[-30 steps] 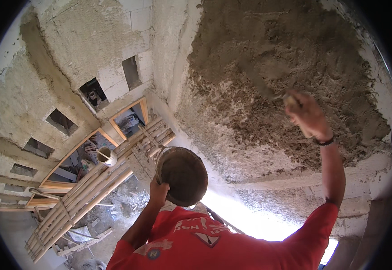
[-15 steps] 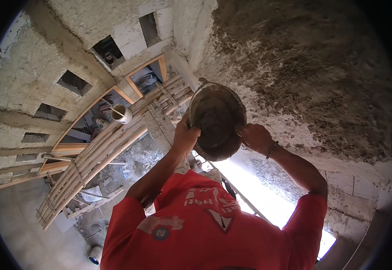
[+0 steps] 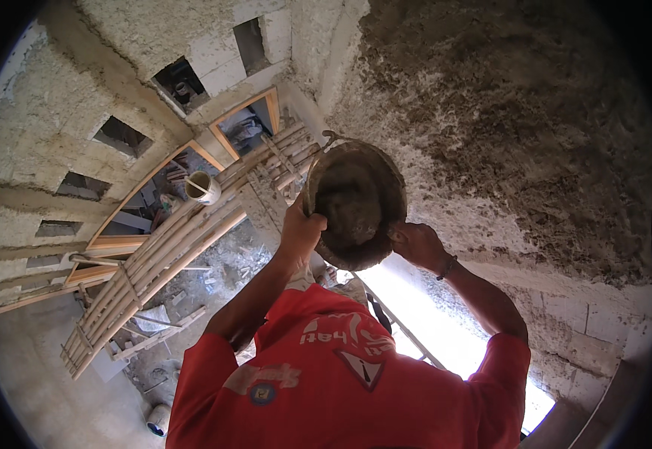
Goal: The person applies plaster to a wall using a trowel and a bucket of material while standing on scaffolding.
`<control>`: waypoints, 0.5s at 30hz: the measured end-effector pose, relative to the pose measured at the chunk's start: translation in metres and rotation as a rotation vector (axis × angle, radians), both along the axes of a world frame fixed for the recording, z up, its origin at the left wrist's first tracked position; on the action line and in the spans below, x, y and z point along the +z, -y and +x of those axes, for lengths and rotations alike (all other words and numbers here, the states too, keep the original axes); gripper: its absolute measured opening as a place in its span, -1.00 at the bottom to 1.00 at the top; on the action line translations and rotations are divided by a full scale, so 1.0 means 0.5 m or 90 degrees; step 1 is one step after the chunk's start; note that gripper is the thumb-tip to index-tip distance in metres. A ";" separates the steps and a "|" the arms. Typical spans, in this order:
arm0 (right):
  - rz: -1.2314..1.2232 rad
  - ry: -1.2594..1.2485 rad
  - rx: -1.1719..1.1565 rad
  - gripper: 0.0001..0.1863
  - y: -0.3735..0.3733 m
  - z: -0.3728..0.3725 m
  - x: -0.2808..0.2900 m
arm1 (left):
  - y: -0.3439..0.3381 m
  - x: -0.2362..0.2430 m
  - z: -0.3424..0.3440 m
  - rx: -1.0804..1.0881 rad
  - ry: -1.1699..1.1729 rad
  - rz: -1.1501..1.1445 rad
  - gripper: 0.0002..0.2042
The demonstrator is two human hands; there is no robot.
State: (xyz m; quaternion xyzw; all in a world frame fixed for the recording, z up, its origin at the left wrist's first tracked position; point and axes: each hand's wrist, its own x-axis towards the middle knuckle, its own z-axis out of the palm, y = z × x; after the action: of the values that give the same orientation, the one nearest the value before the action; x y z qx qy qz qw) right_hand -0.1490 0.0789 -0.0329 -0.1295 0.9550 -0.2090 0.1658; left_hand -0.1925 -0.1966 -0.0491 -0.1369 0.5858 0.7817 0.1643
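Note:
A round, mortar-crusted bucket [image 3: 388, 173] is held up in front of me, its mouth turned toward my view. Grey-brown wet mortar [image 3: 352, 208] lies inside. My left hand [image 3: 300, 233] is closed on the bucket's left rim, thumb over the edge. On the right side, my right hand [image 3: 418, 246] grips the lower rim with bent fingers. A handle end sticks out at the bucket's top left. The rough wall [image 3: 506, 120] just beyond the bucket carries dark, damp-looking mortar and paler patches.
To the left stretches a pole scaffold [image 3: 184, 228] with a white bucket [image 3: 203, 188] on it, a stick inside. Wood-framed openings [image 3: 247, 127] and square wall holes [image 3: 122, 137] lie behind. Rubble covers the floor [image 3: 225, 262] far below. Bright light enters beneath the right arm.
The bucket has shifted slightly left, with both hands still on it. My right arm has moved a little left and down.

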 end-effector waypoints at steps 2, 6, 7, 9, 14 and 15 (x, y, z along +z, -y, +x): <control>0.008 0.003 -0.011 -0.62 -0.003 -0.008 -0.003 | 0.010 0.002 -0.003 -0.008 0.004 -0.001 -0.45; 0.021 0.025 -0.005 -0.62 -0.002 -0.050 0.055 | 0.023 -0.018 -0.016 0.012 0.012 0.023 -0.46; 0.014 0.026 -0.002 -0.61 0.004 -0.066 0.081 | 0.028 -0.025 -0.020 0.022 0.021 0.020 -0.46; -0.005 0.029 0.006 -0.61 0.028 -0.101 0.152 | 0.037 -0.032 -0.026 0.040 0.030 0.008 -0.47; -0.110 0.083 0.023 -0.55 0.058 -0.183 0.301 | 0.082 -0.087 -0.028 0.065 0.029 -0.036 -0.46; -0.134 0.096 0.038 -0.54 0.060 -0.200 0.328 | 0.088 -0.097 -0.025 0.077 0.027 -0.043 -0.46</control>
State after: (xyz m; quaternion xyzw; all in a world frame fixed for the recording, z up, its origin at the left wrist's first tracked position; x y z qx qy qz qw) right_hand -0.2490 0.0487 0.1310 -0.1583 0.9085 -0.3121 0.2284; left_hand -0.2050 -0.2406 -0.0975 -0.1943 0.5988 0.7669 0.1244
